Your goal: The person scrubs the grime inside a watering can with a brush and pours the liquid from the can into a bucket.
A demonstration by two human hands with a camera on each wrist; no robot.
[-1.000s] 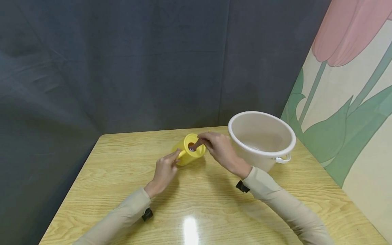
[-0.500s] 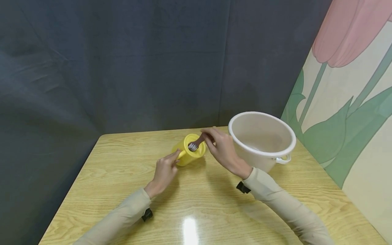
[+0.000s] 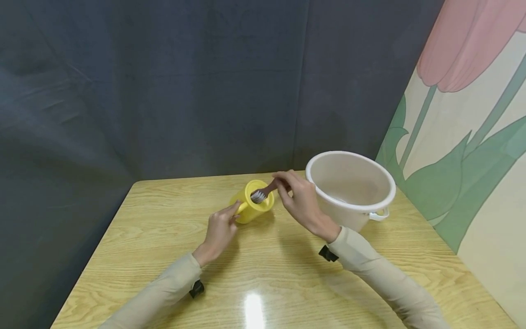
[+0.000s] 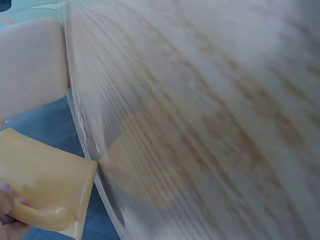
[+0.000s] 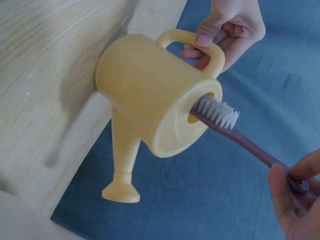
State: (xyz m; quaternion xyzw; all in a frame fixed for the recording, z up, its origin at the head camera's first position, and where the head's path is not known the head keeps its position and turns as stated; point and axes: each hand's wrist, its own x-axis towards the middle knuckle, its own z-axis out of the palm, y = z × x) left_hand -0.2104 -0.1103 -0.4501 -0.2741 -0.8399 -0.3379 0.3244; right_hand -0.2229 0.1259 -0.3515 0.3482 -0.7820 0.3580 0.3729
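A yellow watering can [image 3: 242,214] is tilted on the table with its top opening facing the person, part of its base lifted in the left wrist view. My left hand [image 3: 219,230] grips its handle [image 5: 215,55] with curled fingers. Held by the end of its purple-brown handle, a brush [image 5: 250,145] is in the fingers of my right hand [image 3: 300,198]. Its white bristles [image 5: 217,112] lie at the can's opening, the tip of the head just inside. The can's spout [image 5: 124,155] shows in the right wrist view; its inside is mostly hidden.
A large white bucket [image 3: 328,196] with a side handle stands right of the can, close to my right hand. Everything rests on a wooden table [image 3: 164,219]. Dark blue cloth [image 3: 205,91] hangs behind, and a wall with painted tulips [image 3: 472,183] rises on the right.
My right hand has drawn back a little to the right, and more of the bristles shows at the opening. The left hand and the can have stayed almost in place.
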